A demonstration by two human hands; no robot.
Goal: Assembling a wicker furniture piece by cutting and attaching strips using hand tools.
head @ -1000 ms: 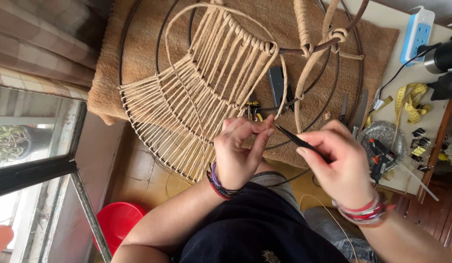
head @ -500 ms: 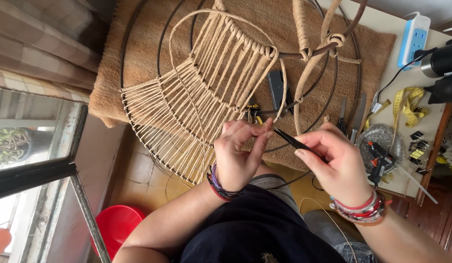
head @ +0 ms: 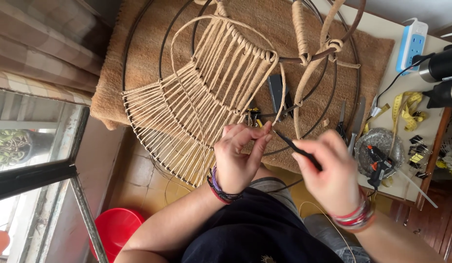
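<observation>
Both your hands meet over the surface's [head: 382, 36] near edge — your left hand [head: 240, 156] pinches cord from the woven hoop [head: 197, 97] on the brown mat [head: 148, 53], your right hand [head: 328, 170] clenches a black tool [head: 296, 145]; red bucket [head: 116, 229] on the floor.

The left hand [head: 238, 156] pinches a thin jute cord [head: 280, 90] between its fingers [head: 257, 141], just beside the tip of a slim black tool [head: 296, 148] that the right hand [head: 330, 173] holds. Behind the hands, a metal hoop frame [head: 160, 58] wrapped with woven jute strands [head: 206, 92] lies on a brown mat [head: 377, 53] on the surface [head: 382, 24]. A glue gun [head: 379, 163], a yellow measuring tape [head: 404, 107] and a power strip [head: 412, 41] lie to the right. A red bucket [head: 114, 229] stands on the floor.
</observation>
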